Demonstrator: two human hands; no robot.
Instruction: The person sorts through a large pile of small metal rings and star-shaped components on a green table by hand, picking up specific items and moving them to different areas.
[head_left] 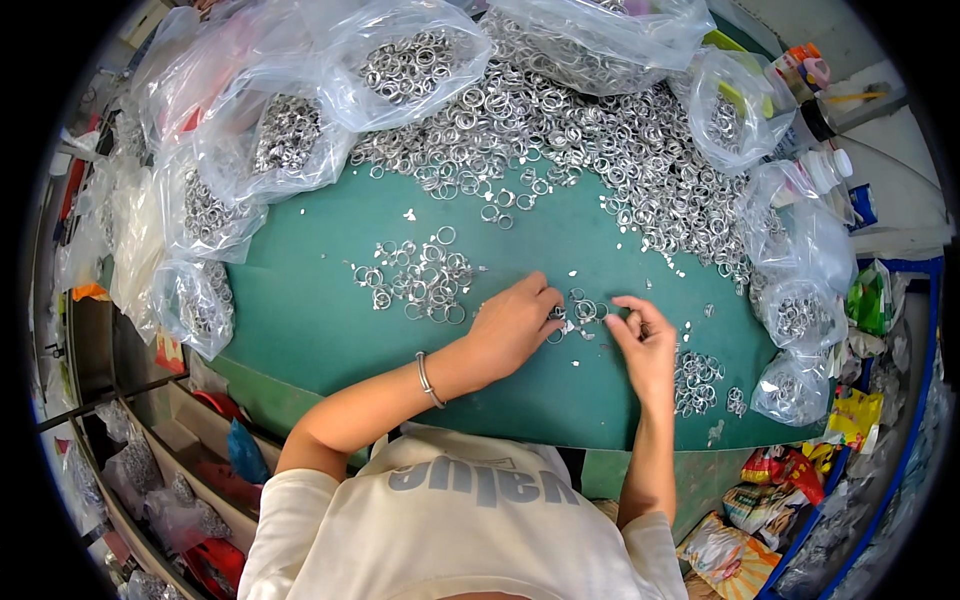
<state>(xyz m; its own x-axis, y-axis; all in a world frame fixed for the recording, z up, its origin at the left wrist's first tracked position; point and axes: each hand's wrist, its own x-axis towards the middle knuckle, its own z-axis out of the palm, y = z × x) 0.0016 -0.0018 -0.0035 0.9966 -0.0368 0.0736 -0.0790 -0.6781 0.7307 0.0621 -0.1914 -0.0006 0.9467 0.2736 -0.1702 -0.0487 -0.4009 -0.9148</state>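
My left hand (515,326) rests low over the green tabletop, its fingers curled together with the tips at a few silver metal rings (577,308). What those fingers grip, if anything, is hidden. Across from it, my right hand (645,342) pinches a silver ring (601,311) at the tips of thumb and forefinger. Tiny silver pieces lie scattered between and below the hands. Left of my left hand spreads a loose group of rings (425,280). Beside my right wrist lies another small pile of rings (695,382).
A broad heap of silver rings (560,120) covers the far side of the green table (310,290). Clear plastic bags of metal parts (405,65) line its edges. Bottles (825,168) stand at far right, coloured packets (735,555) lie lower right, and bins (190,440) stand lower left.
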